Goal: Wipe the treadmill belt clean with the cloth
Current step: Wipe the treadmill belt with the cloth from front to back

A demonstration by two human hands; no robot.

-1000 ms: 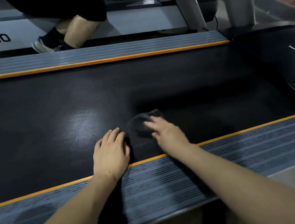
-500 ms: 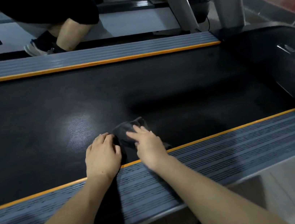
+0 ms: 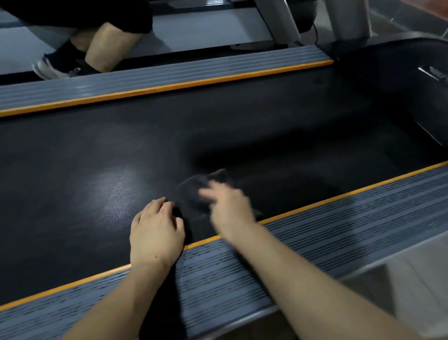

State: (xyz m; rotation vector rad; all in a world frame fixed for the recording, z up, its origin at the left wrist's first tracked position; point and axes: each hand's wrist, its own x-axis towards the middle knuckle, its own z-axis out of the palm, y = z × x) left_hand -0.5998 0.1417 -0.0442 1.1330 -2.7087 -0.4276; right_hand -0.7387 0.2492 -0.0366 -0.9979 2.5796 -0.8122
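**Dark belt, orange trim, two hands at the near rail**

Black textured treadmill belt (image 3: 155,139) fills the middle of the view, with a pale patch of glare on it. Grey ribbed side rails (image 3: 340,228) edged in orange run along both its long sides. Beyond the far rail, another person's bare leg (image 3: 111,50) and shoe stand beside a second treadmill, and grey uprights (image 3: 268,2) rise near a reddish floor.

On the belt, just inside the near rail, lies the dark cloth (image 3: 194,191). The right hand (image 3: 229,206), blurred, presses on it with straight fingers. The left hand (image 3: 153,231) rests just beside the cloth, fingers bent, knuckles down, holding nothing.
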